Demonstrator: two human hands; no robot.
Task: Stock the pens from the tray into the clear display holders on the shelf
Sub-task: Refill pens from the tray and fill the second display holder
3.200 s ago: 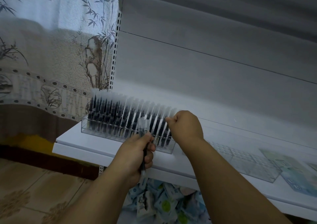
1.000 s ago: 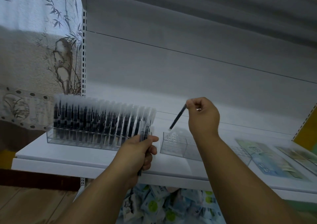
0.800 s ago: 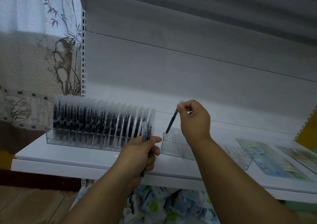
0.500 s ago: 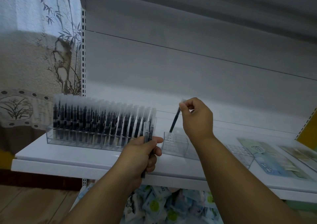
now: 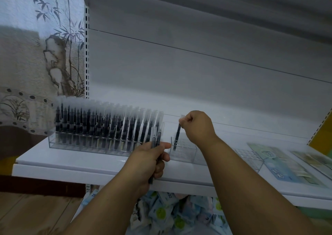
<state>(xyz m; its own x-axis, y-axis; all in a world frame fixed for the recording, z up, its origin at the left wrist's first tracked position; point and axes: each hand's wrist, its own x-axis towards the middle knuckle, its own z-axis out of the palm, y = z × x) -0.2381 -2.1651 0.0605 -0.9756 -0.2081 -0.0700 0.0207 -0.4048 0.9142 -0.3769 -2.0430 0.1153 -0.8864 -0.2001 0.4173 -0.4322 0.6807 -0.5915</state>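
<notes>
The shelf (image 5: 71, 164) is open to the front and above; its back panel (image 5: 197, 83) closes the rear. The full holder (image 5: 106, 141), packed with upright pens (image 5: 107, 123), blocks the left part of the shelf. Just right of it stands the second holder (image 5: 186, 150), with one pen (image 5: 177, 135) upright at its left end and the rest of its slots free. The left hand (image 5: 149, 159) with its bundle of pens (image 5: 155, 139) sits in the narrow gap between both holders. The right hand (image 5: 196, 126) occupies the space above the second holder. Flat packets (image 5: 287, 168) cover the right shelf end.
</notes>
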